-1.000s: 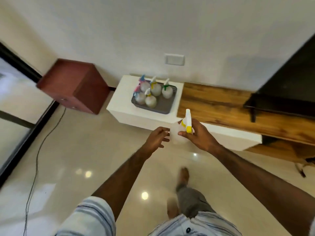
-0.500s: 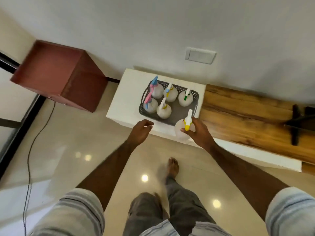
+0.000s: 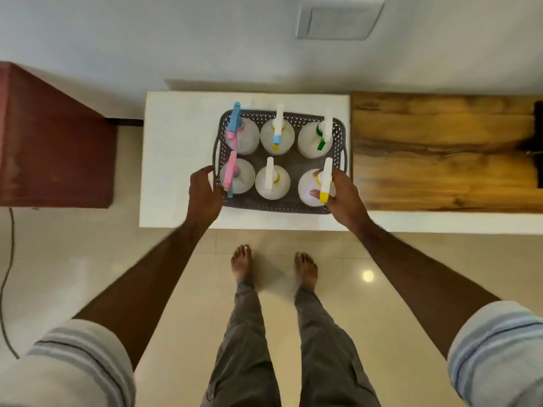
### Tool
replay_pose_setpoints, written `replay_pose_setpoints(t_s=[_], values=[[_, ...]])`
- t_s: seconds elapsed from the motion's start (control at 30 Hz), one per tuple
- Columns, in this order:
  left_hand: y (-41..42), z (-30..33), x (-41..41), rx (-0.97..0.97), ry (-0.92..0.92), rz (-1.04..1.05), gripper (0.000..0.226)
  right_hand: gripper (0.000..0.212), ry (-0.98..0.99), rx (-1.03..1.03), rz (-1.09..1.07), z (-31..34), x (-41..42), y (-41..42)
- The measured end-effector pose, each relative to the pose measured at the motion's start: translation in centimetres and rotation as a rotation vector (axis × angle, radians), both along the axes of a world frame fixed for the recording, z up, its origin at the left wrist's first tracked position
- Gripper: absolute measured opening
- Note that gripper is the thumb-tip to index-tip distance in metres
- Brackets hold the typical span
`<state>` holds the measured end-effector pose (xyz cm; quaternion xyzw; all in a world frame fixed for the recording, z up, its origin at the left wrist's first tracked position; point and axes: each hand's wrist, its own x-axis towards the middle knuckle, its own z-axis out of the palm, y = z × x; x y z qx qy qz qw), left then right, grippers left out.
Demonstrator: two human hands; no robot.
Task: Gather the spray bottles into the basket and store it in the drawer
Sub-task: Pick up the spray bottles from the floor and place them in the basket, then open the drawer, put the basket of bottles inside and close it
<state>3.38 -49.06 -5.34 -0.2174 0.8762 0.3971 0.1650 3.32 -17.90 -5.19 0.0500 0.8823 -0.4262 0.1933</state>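
A dark grey perforated basket [image 3: 293,207] stands on a white cabinet top [image 3: 179,160]. Several white spray bottles stand upright inside it in two rows. My right hand [image 3: 342,195] grips the front right bottle with the yellow-tipped trigger [image 3: 308,186], which sits in the basket's front right corner. My left hand [image 3: 202,193] rests at the basket's left front corner, fingers apart and touching the rim beside the pink-trigger bottle [image 3: 239,179]. The cabinet's front face is hidden from this angle, so no drawer shows.
A red-brown box [image 3: 55,148] stands left of the cabinet. A wooden shelf top [image 3: 440,151] adjoins on the right, with a dark object at its far right edge. A wall plate [image 3: 339,17] is above. A black cable [image 3: 7,274] runs on the floor. My bare feet stand just before the cabinet.
I have stepped up to the cabinet. My right hand carried the yellow-trigger bottle forward and down into the basket's front right corner. My left hand reached the basket's left rim.
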Motion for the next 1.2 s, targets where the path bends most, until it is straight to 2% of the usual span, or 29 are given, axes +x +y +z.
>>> replay_pose_setpoints(t_s=[0.17, 0.27, 0.37, 0.67, 0.77, 0.83, 0.9, 0.97, 1.03, 1.1, 1.2], values=[[-0.9, -1.8, -1.3, 0.127, -0.053, -0.092, 0.07, 0.049, 0.024, -0.014, 0.0, -1.9, -0.2, -0.9], [-0.9, -1.5, -1.6, 0.175, 0.064, -0.201, 0.06, 0.053, 0.037, -0.017, -0.013, -2.3, -0.5, -1.5], [-1.2, -1.5, -1.9, 0.181, 0.02, -0.25, 0.055, 0.052, 0.032, -0.008, 0.02, -2.9, -1.0, -2.1], [-1.8, -3.0, -1.2, 0.216, -0.037, -0.206, 0.066, 0.056, -0.014, -0.094, -0.071, -3.6, -0.1, -1.9], [-1.9, -3.5, -0.2, 0.294, -0.038, -0.144, 0.067, 0.067, -0.009, -0.072, -0.084, -3.6, 0.2, -2.0], [-1.9, -4.0, 1.3, 0.202, -0.015, -0.07, 0.061, 0.078, 0.028, -0.012, -0.116, -3.5, 0.7, -2.1], [-2.0, -4.3, 3.5, 0.015, 0.031, -0.06, 0.05, 0.074, 0.14, 0.059, -0.199, -3.2, 1.9, -1.9], [-2.3, -4.3, 6.1, -0.112, 0.053, -0.187, 0.042, 0.061, 0.265, 0.107, -0.351, -2.6, 4.5, -2.3], [-2.3, -4.2, 8.2, -0.143, 0.063, -0.507, 0.038, 0.057, 0.319, 0.111, -0.553, -2.1, 8.4, -3.1], [-1.7, -4.4, 9.2, -0.186, 0.057, -0.912, 0.042, 0.055, 0.263, 0.106, -0.678, -2.4, 13.1, -4.5], [0.2, -5.9, 9.0, -0.355, 0.077, -1.421, 0.062, 0.048, 0.045, 0.039, -0.69, -4.8, 19.7, -6.7]])
